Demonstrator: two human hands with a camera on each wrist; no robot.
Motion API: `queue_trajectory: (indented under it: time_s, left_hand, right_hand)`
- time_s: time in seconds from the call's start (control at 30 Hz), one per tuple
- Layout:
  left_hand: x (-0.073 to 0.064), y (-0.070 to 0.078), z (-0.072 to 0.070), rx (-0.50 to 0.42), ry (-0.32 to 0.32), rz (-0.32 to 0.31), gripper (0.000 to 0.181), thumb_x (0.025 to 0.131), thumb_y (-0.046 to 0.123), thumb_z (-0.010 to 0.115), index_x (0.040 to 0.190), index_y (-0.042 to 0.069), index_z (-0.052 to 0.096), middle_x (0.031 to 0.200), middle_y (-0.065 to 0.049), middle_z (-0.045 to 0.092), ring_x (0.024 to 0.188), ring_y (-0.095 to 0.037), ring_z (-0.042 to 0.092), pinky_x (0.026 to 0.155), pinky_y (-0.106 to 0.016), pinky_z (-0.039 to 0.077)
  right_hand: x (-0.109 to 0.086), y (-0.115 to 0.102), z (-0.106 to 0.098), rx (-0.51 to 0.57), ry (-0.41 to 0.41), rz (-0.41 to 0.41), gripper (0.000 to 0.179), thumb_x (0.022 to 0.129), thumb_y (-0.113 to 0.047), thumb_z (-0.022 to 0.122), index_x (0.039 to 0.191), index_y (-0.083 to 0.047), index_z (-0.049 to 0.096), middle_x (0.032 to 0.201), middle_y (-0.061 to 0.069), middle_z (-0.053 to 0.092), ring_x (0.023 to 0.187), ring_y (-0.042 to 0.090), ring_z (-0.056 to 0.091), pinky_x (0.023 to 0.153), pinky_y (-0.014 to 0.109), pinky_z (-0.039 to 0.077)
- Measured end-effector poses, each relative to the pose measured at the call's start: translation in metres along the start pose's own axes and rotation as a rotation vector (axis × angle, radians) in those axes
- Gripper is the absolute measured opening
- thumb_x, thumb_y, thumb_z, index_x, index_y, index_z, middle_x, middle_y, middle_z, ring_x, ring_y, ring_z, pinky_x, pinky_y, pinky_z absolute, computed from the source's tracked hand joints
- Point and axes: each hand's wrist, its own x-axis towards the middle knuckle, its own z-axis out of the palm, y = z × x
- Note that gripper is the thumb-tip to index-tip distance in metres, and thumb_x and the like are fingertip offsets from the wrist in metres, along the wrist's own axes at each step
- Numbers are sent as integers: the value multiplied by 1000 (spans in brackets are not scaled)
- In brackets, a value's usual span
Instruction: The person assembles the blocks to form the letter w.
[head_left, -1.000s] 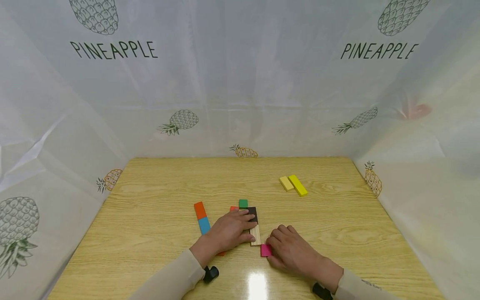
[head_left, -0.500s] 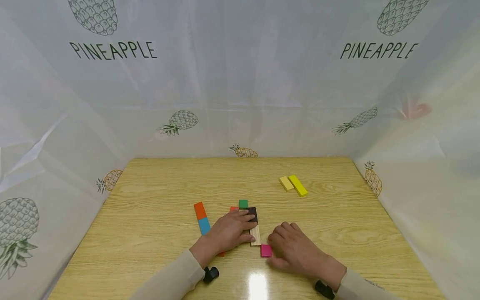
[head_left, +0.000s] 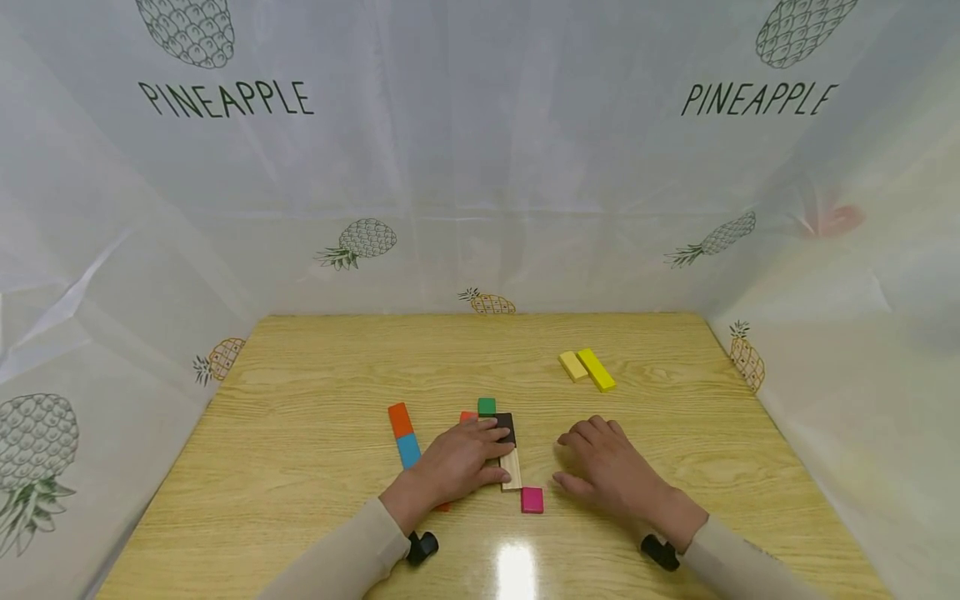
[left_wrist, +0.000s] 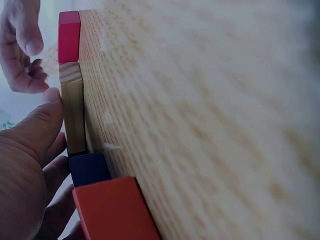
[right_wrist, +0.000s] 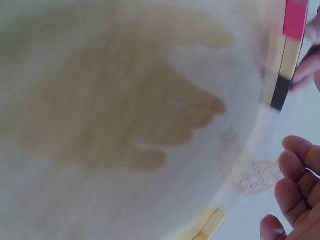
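In the head view my left hand lies over a group of flat wooden blocks, its fingers spread and touching a black block and a plain wood block. A green block and a partly covered red block sit beyond the fingertips. At the near corner of the plain block is a pink block. My right hand hovers to the right of it, holding nothing, fingers loosely bent. The left wrist view shows a dark blue block and an orange-red block beside the left hand.
An orange block and a light blue block line up left of the left hand, partly hidden by it. Farther back lie a pale yellow block and a longer yellow block. Pineapple-print sheeting surrounds the wooden table.
My right hand has moved off the pink block, away to the right and farther forward, and its fingers have loosened. The left hand and the blocks stay put.
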Motion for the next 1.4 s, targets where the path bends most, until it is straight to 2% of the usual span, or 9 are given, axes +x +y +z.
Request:
queue_trajectory:
  time_s: [0.43,0.63,0.73,0.9,1.13,1.4]
  left_hand:
    - [-2,1,-1,-10,-8,-1,53,104,51,62,148,21,65,157,2,56,152,-22,45,128,-40,35]
    - [-1,0,1,-8,-2,2,54,103,51,62,148,21,64,157,2,56,152,-22,45,128,-40,35]
    - [-1,-1,1,-3,6,8,54,103,51,62,148,21,65,157,2,57,152,-22,46,127,-40,36]
    - [-2,0,-1,-5,6,12,54,103,52,62,148,22,65,157,2,57,152,-22,46,128,-41,35]
    - [-2,1,-1,-2,13,6,53,103,51,63,148,22,65,157,3,57,152,-22,46,128,-41,34]
    - [-2,1,-1,1,11,9,53,103,51,63,147,21,65,156,2,57,151,-23,47,127,-41,35]
  right_hand:
    - [2,50,6,-44,34,122,50,92,-38,80,124,-1,69,117,12,65,107,34,56,88,52,49]
    - [4,72,5,-96,7,182,52,91,-36,80,123,3,64,116,19,64,103,39,55,82,53,49]
    - [4,83,5,-112,-13,208,51,92,-37,79,120,3,63,117,21,62,104,41,55,82,55,48]
    - [3,97,4,-125,-69,255,53,96,-38,76,126,3,62,122,24,61,109,45,55,85,59,48]
    - [0,102,1,-117,-120,270,56,101,-38,70,137,3,61,128,25,60,114,47,55,86,62,49]
    - [-4,97,1,-152,-53,208,41,98,-32,74,124,-1,65,121,22,64,107,44,58,80,60,52]
